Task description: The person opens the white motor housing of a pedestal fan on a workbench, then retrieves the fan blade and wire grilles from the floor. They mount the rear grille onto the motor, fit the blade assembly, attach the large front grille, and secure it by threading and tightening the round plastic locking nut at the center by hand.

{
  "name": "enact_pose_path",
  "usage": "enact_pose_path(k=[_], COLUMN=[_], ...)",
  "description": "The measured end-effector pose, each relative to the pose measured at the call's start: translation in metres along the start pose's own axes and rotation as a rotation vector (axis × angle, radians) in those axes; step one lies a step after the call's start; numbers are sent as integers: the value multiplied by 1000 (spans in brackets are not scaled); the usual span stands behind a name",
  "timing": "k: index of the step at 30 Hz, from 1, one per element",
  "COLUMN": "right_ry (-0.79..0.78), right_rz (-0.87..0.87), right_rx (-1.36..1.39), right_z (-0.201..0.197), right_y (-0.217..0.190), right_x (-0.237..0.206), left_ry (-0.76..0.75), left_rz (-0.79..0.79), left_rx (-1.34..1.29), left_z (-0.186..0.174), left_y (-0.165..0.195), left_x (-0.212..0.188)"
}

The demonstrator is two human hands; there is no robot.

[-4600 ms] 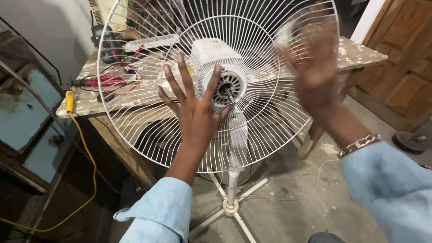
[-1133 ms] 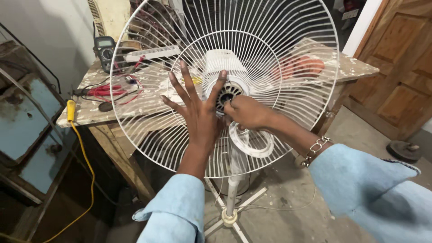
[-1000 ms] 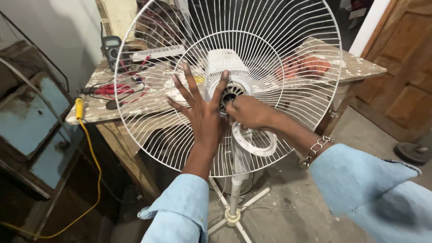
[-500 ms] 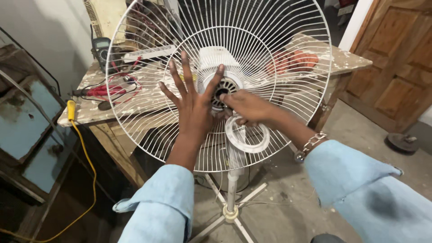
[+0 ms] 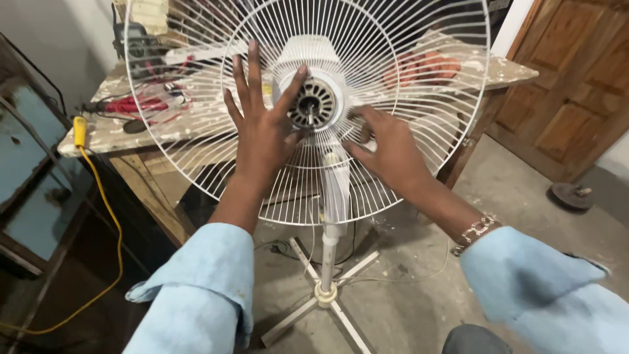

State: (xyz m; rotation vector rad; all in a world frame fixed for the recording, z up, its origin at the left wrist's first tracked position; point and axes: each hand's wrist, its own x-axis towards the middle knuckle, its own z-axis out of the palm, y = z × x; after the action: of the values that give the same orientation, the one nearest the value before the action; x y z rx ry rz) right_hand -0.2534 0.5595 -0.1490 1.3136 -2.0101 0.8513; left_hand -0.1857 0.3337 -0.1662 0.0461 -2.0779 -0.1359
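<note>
Left hand (image 5: 262, 131): we hold it flat against the rear wire guard (image 5: 196, 131) of the pedestal fan, fingers spread wide apart and pointing toward 12 o'clock, clamped on nothing. The thumb tip touches the white housing ring around the motor hub (image 5: 313, 103), which sits at 2 o'clock from the palm.

Right hand (image 5: 386, 147): it lies at 4 o'clock from the hub, fingers loosely curled and slightly apart, tips on or just over the guard wires. A small dark piece seems to sit under the fingertips; we cannot tell whether it is pinched or merely touched. A metal bracelet (image 5: 477, 229) rings this wrist, and both forearms wear light blue sleeves (image 5: 203, 282).

The hub shows a bare shaft in the middle with dark vent slots round it. The guard stands upright, filling the upper half of the view. From the hub, the white pole (image 5: 329, 242) drops toward 6 o'clock to a cross-shaped base (image 5: 324, 295) on the concrete floor (image 5: 406, 301).

Behind the guard stands a paint-spattered wooden workbench (image 5: 118, 131). On it, at 9 o'clock from the hub, lie red-handled tools (image 5: 131, 105). A yellow cable (image 5: 105, 216) hangs from the bench's left end. A wooden door (image 5: 576, 85) stands at 3 o'clock.
</note>
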Motion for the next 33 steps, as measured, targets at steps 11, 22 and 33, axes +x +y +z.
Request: enact_pose_path(k=[11,22,33], right_ry=[-116,104,-132], right_rz=[122,-73,185], right_rx=[-18,-49,-407], right_z=[17,1,-4], right_y=[-11,-14,-41], right_x=[22,30,20], left_ry=[175,205,141], left_rz=[47,-65,-65], left_rx=[-155,-143,-180], left_z=[-13,-8,-19], left_y=[20,61,58], left_x=[3,11,11])
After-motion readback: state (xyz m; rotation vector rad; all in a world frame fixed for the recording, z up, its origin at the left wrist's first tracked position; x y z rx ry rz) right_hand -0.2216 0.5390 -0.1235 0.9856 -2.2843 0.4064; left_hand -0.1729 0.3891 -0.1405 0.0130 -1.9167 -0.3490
